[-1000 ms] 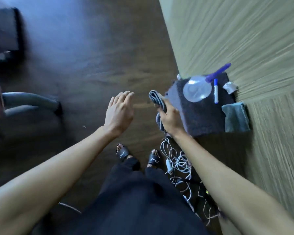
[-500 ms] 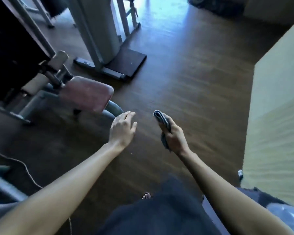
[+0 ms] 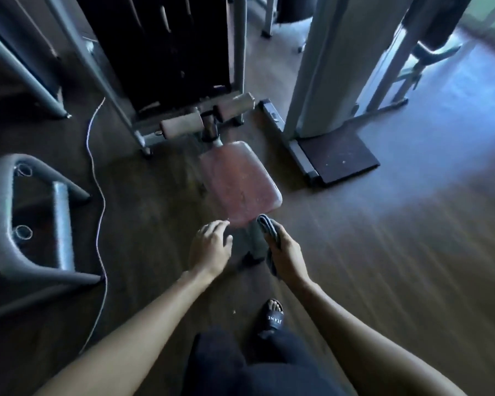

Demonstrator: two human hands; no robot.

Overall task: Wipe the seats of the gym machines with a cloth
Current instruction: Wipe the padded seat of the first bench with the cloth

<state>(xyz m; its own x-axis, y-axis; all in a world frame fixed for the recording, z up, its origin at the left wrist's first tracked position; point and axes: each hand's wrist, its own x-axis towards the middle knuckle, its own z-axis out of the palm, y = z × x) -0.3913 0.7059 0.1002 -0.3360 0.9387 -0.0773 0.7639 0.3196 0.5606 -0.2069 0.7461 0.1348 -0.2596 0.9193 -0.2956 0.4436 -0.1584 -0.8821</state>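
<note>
The right hand (image 3: 287, 254) grips a folded grey cloth (image 3: 266, 228), fingers curled round it, with the cloth's top end sticking up just at the near edge of the reddish seat (image 3: 239, 181). The left hand (image 3: 210, 248) is held beside it, fingers loosely spread and holding nothing, their tips close to the seat's near edge; whether they touch it cannot be told. At the seat's far end sit 2 pale rollers (image 3: 180, 127) in front of a dark weight stack (image 3: 160, 52). A white cord (image 3: 97, 195) trails over the wooden floor (image 3: 383, 252) to the left. 1 sandal (image 3: 274, 317) shows below the hands.
</note>
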